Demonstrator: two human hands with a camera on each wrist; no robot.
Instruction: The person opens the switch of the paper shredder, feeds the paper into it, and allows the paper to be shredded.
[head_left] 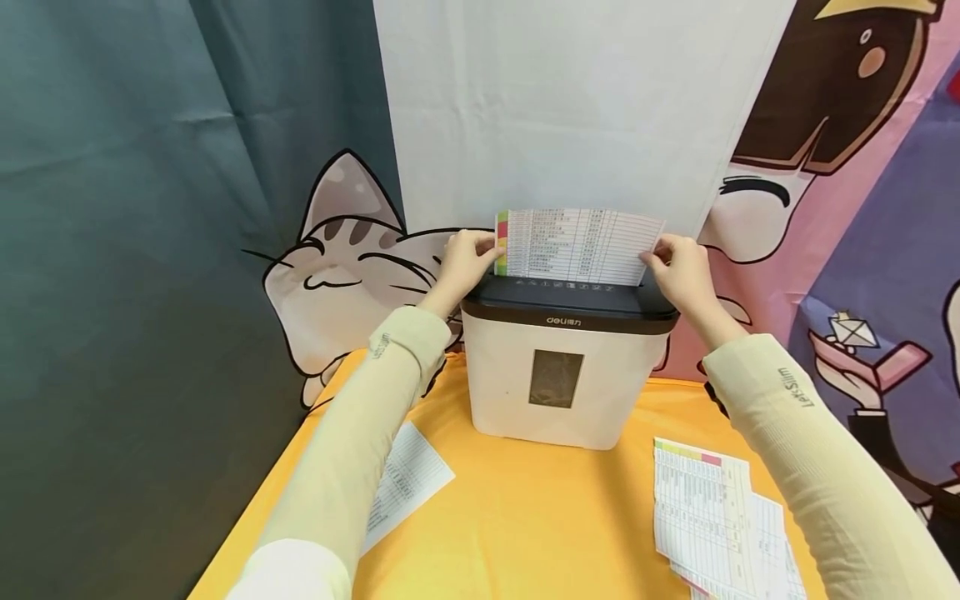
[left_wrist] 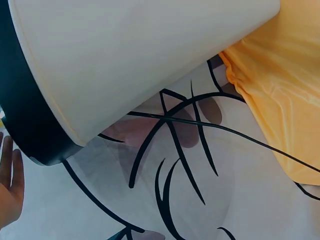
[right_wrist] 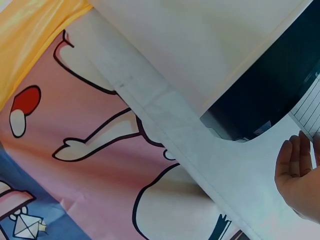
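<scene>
A printed sheet of paper [head_left: 570,246] with a coloured left edge stands upright at the top of a white paper shredder [head_left: 498,383] with a black lid. At the sheet's left edge, my left hand [head_left: 470,260] pinches it between thumb and fingers. My right hand [head_left: 681,271] pinches the right edge in the same way. In the right wrist view the right hand [right_wrist: 300,172] meets the lined paper [right_wrist: 307,110] beside the black lid. The left wrist view shows only part of the left hand [left_wrist: 11,185], next to the shredder's lid [left_wrist: 37,110].
Several printed sheets [head_left: 705,508] lie overlapping on the orange tablecloth [head_left: 510,525] at the right. Another sheet [head_left: 408,483] lies at the left, partly under my left sleeve. A dark cord [left_wrist: 240,132] runs behind the shredder. A cartoon-printed curtain [head_left: 585,100] hangs close behind.
</scene>
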